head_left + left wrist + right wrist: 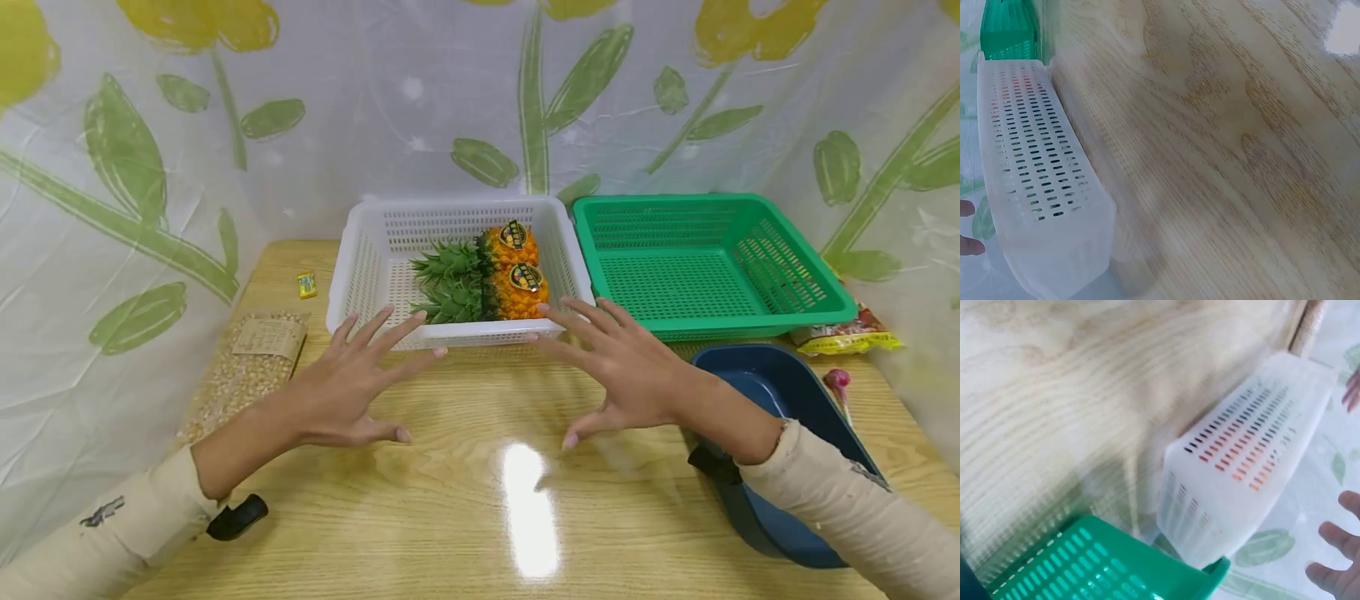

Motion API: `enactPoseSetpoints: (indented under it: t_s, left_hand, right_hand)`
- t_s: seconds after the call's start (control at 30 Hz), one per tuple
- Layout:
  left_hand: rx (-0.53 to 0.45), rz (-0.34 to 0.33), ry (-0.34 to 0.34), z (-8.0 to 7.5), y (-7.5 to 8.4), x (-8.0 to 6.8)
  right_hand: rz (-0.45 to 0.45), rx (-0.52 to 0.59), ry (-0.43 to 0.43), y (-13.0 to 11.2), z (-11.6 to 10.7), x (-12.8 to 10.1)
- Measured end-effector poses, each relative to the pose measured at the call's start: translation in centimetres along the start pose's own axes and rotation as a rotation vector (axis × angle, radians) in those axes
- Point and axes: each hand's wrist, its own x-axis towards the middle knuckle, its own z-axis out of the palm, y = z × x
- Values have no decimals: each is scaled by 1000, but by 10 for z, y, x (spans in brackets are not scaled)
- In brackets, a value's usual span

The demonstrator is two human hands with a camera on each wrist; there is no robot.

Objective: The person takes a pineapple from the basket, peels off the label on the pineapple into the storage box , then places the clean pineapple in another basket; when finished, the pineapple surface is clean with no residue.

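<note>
Both hands hover over the table with fingers spread, holding nothing. My left hand [341, 387] is in front of the near left corner of a white perforated basket [375, 337]; two of its fingertips [967, 245] show at the left wrist view's edge. My right hand [626, 367] is at the basket's near right corner, fingertips overlapping its rim in the head view. Inside the basket lie two pineapples [517, 292], orange with black round labels, their green leafy crowns [450, 283] pointing left. In the right wrist view, orange shows through the slots of the white basket [1241, 444].
A green basket [660, 287] stands to the right, with a dark blue tub [757, 358] before it. Near that lie a pink lollipop [837, 382] and a red-yellow packet [855, 333]. On the left are a bag of corn kernels [247, 367] and a small yellow packet [307, 285].
</note>
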Motion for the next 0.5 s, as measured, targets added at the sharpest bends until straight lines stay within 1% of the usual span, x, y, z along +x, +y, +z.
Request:
enactPoseSetpoints:
  t_s: [0.17, 0.3, 0.5]
  left_hand:
    - [-9, -31, 25, -1, -6, -2]
    - [-43, -70, 55, -3, -10, -1]
    - [-102, -172, 108, -3, -18, -1]
  right_hand:
    - [2, 47, 34, 8, -10, 2]
    - [10, 99, 51, 15, -17, 3]
    - [64, 230, -12, 24, -21, 4]
